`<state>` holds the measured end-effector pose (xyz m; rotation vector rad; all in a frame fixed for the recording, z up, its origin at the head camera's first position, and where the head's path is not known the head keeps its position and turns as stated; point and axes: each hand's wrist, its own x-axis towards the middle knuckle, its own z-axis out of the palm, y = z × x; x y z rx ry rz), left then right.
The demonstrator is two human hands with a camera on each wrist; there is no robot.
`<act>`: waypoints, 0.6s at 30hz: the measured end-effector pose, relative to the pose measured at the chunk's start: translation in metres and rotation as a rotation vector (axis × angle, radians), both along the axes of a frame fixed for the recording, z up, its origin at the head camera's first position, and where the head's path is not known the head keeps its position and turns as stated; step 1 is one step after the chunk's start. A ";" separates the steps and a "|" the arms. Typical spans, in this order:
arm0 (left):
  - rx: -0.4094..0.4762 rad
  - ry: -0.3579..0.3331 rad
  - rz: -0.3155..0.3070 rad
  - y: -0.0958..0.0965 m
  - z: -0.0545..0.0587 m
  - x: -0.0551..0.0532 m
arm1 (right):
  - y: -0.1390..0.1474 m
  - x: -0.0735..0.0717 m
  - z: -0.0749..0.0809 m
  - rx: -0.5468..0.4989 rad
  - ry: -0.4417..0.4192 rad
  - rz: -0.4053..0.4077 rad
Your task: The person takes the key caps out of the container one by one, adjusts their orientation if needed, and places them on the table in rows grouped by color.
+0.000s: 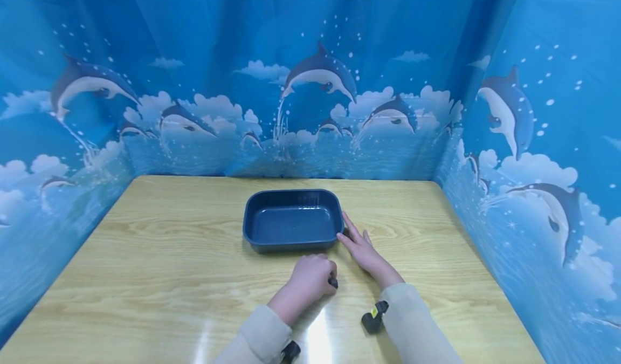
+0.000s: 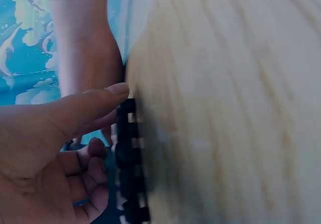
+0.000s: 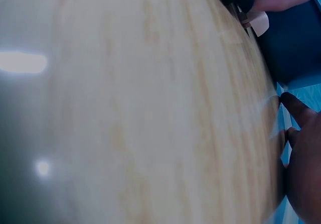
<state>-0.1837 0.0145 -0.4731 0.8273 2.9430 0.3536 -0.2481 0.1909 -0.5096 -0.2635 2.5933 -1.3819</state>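
Observation:
A dark blue rectangular tub (image 1: 293, 229) with rounded corners lies on the wooden table. My left hand (image 1: 310, 277) is just in front of it, fingers curled around a small black object (image 1: 332, 282). In the left wrist view that object is a black segmented strip (image 2: 129, 153) with pale gaps, held near its upper end by the thumb; its exact kind is unclear. Extended fingers of my right hand (image 1: 364, 253) touch the tub's right side near its front corner. The right wrist view shows part of the right hand (image 3: 305, 166) beside the tub (image 3: 296, 38).
The light wooden table (image 1: 145, 256) extends around the tub to both sides. A blue curtain (image 1: 208, 40) printed with dolphins and clouds stands behind the table and along its sides. Black devices (image 1: 372, 321) are strapped at both wrists.

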 end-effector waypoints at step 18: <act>-0.039 0.080 -0.012 -0.030 0.047 -0.013 | 0.009 -0.002 -0.008 0.007 0.066 -0.034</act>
